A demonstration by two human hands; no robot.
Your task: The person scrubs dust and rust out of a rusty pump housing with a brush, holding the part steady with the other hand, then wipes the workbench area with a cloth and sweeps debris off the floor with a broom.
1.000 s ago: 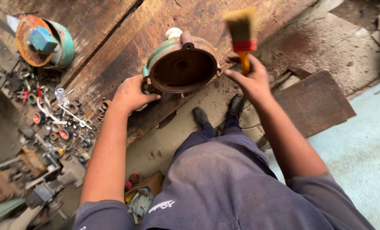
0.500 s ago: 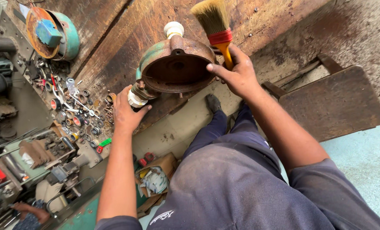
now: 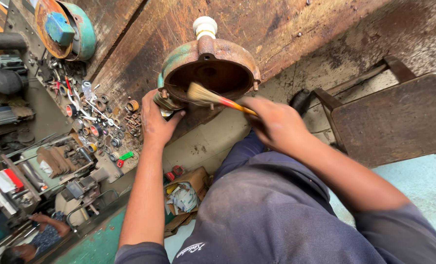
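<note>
Seen from the head camera, a rusty round cover [image 3: 209,68] is steadied on the wooden bench [image 3: 286,29] by the left hand [image 3: 155,122], fingers curled around its rim. A paintbrush [image 3: 213,98] is gripped in the clenched right hand [image 3: 276,124], bristles inside the cover.

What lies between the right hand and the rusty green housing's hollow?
The paintbrush spans that stretch in the head view: the right hand grips its handle, and the bristles reach into the rusty green housing.
</note>
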